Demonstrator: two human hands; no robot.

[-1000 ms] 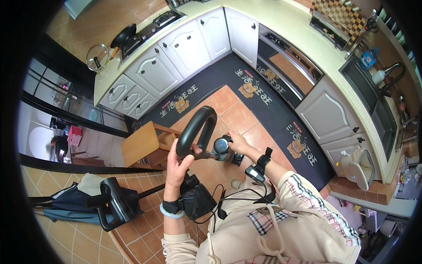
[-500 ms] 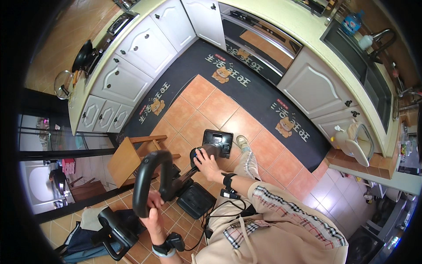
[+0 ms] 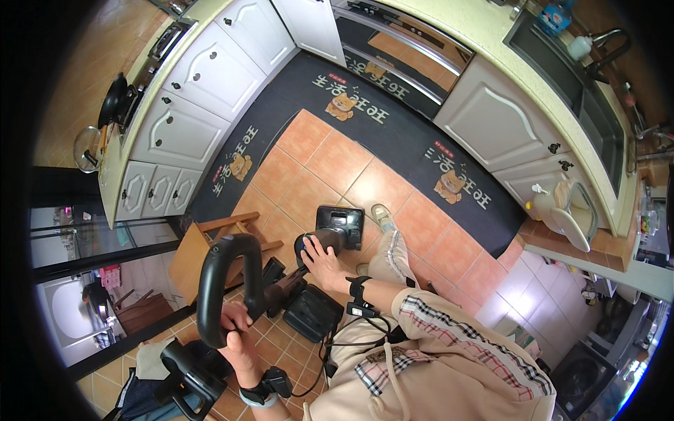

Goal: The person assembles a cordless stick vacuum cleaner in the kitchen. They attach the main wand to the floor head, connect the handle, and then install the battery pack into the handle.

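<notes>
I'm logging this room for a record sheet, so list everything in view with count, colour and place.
Floor cleaner: one, black, left of centre
Handled device: one, black, lower left
Box: one, black, lower centre
Stool: one, light brown, left
Mat: one or more pieces, dark, along cabinets
Cabinets: several, white, under counter
Counter: one, cream, top and right
Wok: one, black, upper left
Lid: one, clear, below wok
Sink: one, dark, right
Bottle: one, blue, upper right
Bin: one, pale, right
Floor tiles: many, orange, centre
Rim items: too blurred
Left hand: one, bare, around cleaner's handle
Right hand: one, bare, on cleaner's body
</notes>
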